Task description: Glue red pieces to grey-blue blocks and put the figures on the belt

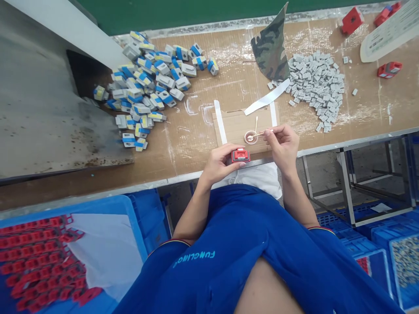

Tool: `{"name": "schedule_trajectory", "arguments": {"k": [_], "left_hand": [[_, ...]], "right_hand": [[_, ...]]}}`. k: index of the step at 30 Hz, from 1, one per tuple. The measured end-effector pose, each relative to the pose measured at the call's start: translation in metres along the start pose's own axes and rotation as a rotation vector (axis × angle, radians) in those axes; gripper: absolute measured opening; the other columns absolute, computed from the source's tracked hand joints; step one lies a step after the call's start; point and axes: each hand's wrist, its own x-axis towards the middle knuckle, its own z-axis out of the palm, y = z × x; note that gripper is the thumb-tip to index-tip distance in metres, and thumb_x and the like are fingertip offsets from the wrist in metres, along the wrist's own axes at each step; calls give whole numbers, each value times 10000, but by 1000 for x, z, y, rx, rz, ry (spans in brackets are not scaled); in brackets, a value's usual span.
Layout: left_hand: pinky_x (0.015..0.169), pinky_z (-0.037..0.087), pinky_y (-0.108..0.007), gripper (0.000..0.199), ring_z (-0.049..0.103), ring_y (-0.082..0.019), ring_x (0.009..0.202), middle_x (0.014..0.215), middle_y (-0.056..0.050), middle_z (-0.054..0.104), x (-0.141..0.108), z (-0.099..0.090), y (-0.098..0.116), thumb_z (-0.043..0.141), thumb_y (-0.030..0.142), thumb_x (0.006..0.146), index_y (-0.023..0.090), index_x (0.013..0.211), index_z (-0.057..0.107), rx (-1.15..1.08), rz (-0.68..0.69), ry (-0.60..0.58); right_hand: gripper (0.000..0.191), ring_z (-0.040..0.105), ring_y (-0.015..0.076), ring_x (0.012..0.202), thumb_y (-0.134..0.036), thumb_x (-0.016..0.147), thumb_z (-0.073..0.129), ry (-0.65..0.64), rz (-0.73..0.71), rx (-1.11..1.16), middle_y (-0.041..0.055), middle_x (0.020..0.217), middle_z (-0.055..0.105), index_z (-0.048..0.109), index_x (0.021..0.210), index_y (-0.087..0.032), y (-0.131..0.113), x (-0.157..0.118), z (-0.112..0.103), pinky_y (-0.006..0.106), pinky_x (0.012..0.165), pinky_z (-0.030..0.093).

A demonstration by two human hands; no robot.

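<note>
My left hand [220, 164] is closed around a small red and grey plastic housing [240, 155] near the table's front edge, its recessed side facing up. In my right hand [284, 147] a thin cotton swab [261, 134] is pinched between thumb and fingers, its tip in a small round cup [246, 140] of reddish-brown liquid. A second cotton swab [256, 124] leans at the cup's far side. The cup rests on a piece of cardboard [231, 126] held down by white tape strips.
Grey, blue and yellow blocks [160, 83] are heaped at the left. Small grey pieces [316, 85] form a pile at the right, beside a camouflage cloth [271, 50]. A bottle [389, 35] lies near red housings [389, 69]. A blue crate [135, 226] of red parts stands lower left.
</note>
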Motion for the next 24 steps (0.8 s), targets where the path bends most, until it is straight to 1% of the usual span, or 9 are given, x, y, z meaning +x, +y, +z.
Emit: {"name": "schedule_trajectory", "arguments": {"k": [3, 5, 7, 10, 13, 16, 19, 21, 24], "left_hand": [[819, 563, -330, 456, 750, -214, 894, 1034, -102, 823, 0, 0, 1, 893, 503, 855, 181, 1167, 807, 8, 5, -10], [837, 574, -337, 459, 766, -223, 912, 1064, -112, 835, 0, 0, 2, 904, 504, 842, 178, 1150, 807, 24, 0, -20], [822, 573, -331, 448, 766, -219, 891, 1040, -108, 838, 0, 1, 4, 893, 509, 852, 174, 1136, 803, 58, -14, -18], [766, 558, -308, 414, 742, -202, 832, 972, -84, 828, -1, 3, 5, 867, 499, 877, 174, 1124, 795, 105, -28, -8], [763, 557, -303, 384, 743, -207, 853, 990, -87, 825, 0, 4, 6, 851, 473, 893, 178, 1130, 787, 122, -20, -10], [777, 561, -304, 371, 755, -214, 877, 1018, -95, 830, 0, 5, 6, 847, 457, 898, 178, 1135, 782, 136, -1, -19], [790, 565, -308, 376, 760, -217, 880, 1019, -98, 830, -1, 4, 4, 849, 445, 897, 174, 1148, 777, 142, 6, -20], [823, 574, -326, 380, 768, -231, 908, 1042, -108, 832, -1, 4, 4, 850, 438, 893, 174, 1156, 775, 148, 9, -21], [843, 577, -341, 385, 767, -239, 921, 1055, -112, 833, -1, 5, 3, 840, 443, 896, 177, 1167, 772, 168, 16, -34]], "right_hand": [[446, 736, 150, 687, -654, 913, 796, 39, 40, 65, 5, 801, 784, 631, 867, -242, 6, 1, -4, 276, 630, 588], [475, 738, 151, 672, -679, 889, 807, 46, 61, 89, 4, 785, 784, 624, 861, -241, 9, 2, -5, 272, 611, 580], [498, 750, 154, 672, -704, 881, 799, 38, 70, 92, 1, 775, 783, 617, 862, -241, 9, 3, -5, 270, 600, 580], [474, 769, 154, 687, -695, 924, 758, 39, 48, 52, -12, 766, 780, 615, 882, -246, 0, -1, -7, 265, 594, 582], [391, 785, 156, 712, -624, 976, 738, 46, -2, 10, -13, 789, 790, 625, 910, -256, -17, -9, -9, 278, 630, 607], [311, 804, 169, 760, -550, 986, 761, 4, -33, 3, 0, 840, 813, 662, 930, -260, -31, -19, -10, 307, 703, 641], [274, 806, 183, 791, -525, 987, 766, -54, -44, -43, 13, 887, 822, 705, 943, -262, -36, -26, -10, 336, 740, 648], [273, 799, 185, 784, -530, 981, 772, -80, -60, -75, 13, 896, 825, 723, 941, -265, -38, -27, -10, 346, 740, 646], [266, 779, 176, 738, -528, 966, 790, -118, -95, -99, 0, 866, 825, 736, 931, -271, -39, -27, -8, 332, 696, 626]]}}
